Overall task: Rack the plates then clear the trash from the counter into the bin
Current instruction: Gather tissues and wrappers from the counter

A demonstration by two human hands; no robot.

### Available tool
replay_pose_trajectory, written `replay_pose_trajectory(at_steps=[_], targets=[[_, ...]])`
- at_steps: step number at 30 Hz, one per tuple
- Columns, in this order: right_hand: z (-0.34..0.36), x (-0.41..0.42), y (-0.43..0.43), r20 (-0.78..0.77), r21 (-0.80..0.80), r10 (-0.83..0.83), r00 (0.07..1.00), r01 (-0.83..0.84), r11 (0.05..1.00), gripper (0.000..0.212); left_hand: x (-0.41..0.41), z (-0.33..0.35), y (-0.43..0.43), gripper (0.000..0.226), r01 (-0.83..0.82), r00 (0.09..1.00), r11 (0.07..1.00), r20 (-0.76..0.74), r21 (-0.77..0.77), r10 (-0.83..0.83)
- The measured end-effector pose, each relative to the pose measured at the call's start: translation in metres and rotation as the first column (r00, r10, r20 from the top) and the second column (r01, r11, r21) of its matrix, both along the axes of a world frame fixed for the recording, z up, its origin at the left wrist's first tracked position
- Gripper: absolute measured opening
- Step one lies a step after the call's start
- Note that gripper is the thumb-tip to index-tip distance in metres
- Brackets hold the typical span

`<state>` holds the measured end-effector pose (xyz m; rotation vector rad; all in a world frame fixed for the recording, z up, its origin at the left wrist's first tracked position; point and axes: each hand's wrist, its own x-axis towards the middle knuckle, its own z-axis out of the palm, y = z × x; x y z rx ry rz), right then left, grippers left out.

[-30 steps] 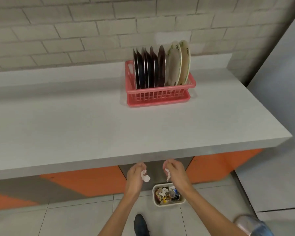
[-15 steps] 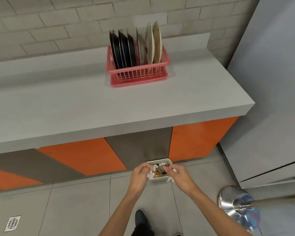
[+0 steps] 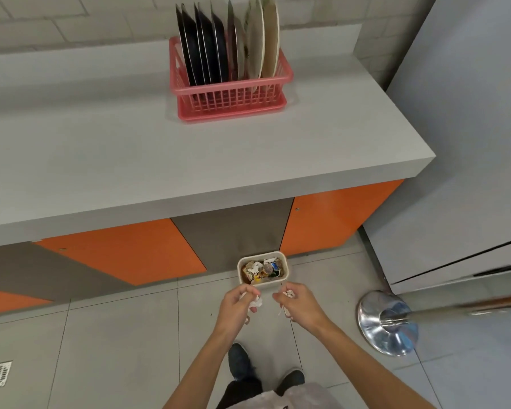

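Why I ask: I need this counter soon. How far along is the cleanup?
Done: the plates stand in the pink rack, and the visible counter shows no trash. In hand: the left hand grips a crumpled tissue and the right hand a paper scrap, both near the bin, which holds trash. Left: drop both in.
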<state>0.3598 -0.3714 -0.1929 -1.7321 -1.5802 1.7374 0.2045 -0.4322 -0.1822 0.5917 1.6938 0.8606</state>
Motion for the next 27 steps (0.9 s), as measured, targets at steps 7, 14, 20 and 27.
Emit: replay_pose_trajectory(at_steps=[7, 14, 20, 27], targets=[[-0.02, -0.014, -0.01, 0.055, -0.108, -0.024, 0.998, 0.03, 0.994, 0.022, -0.018, -0.034, 0.001, 0.008, 0.027, 0.999, 1.0, 0.044, -0.007, -0.027], [-0.072, -0.01, 0.005, 0.021, -0.304, -0.227, 0.974, 0.222, 0.926, 0.021, -0.025, -0.075, 0.028, 0.023, 0.048, 0.998, 0.994, 0.041, -0.102, -0.044], [-0.146, 0.006, 0.051, 0.007, -0.365, -0.319, 0.948, 0.3, 0.882, 0.013, -0.028, -0.15, 0.069, 0.025, -0.062, 0.992, 0.976, 0.096, -0.209, 0.084], [-0.276, 0.022, 0.108, 0.052, -0.417, -0.349, 0.936, 0.337, 0.844, 0.023, -0.018, -0.283, 0.112, 0.035, -0.14, 0.96, 0.933, 0.185, -0.332, 0.21]])
